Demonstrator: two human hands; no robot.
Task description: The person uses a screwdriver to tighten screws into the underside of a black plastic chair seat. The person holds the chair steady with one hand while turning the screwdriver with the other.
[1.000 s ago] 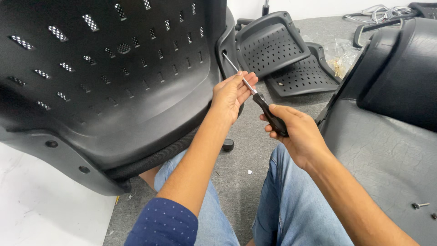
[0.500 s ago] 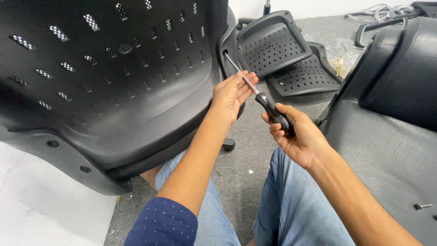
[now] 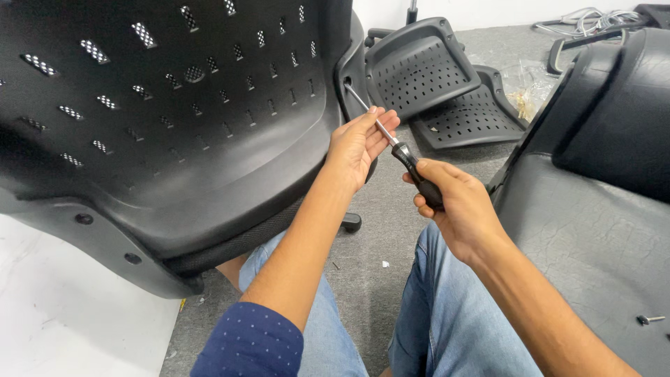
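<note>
Right hand point(image 3: 453, 202) wrapping tight around black handle of screwdriver point(image 3: 408, 160), shaft angling up-left, tip meeting rim of black perforated chair shell point(image 3: 209, 139). Left hand point(image 3: 359, 143) pinching the bare shaft between fingertips, just beyond the handle, knuckles touching the shell's edge. Beyond both hands, two perforated black panels point(image 3: 433, 77) lying stacked on grey floor. Close right of right hand, padded seat point(image 3: 579, 237) crowding in; narrow open floor showing below the hands, between the knees. Loose screw point(image 3: 649, 320) resting on the seat, well apart.
</note>
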